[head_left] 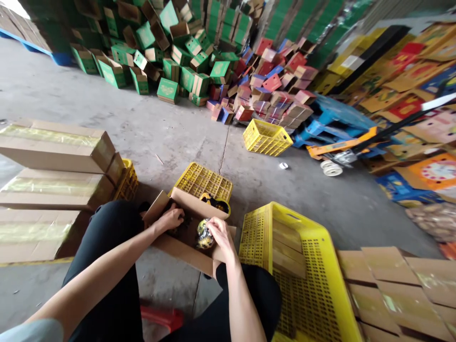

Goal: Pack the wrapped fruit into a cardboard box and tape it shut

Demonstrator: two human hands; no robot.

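Observation:
An open cardboard box [178, 253] sits between my knees, its flaps raised. My right hand [220, 236] pinches the top of a clear plastic-wrapped bundle [204, 236], yellowish and dark, at the right side of the box. What is inside the wrap is too blurred to name. Over the box's left end, my left hand [172, 218] reaches in with fingers curled on something dark that I cannot make out. Just beyond the far wall lies a yellow and black item [217, 204] of unclear kind.
An upturned yellow crate [199, 179] lies ahead. On the right, a large yellow crate [322, 232] holds flat cardboard. Taped cartons [53, 147] are stacked at left, more cartons [402, 285] at right. Green boxes [167, 90] and a pallet jack [342, 147] stand farther off.

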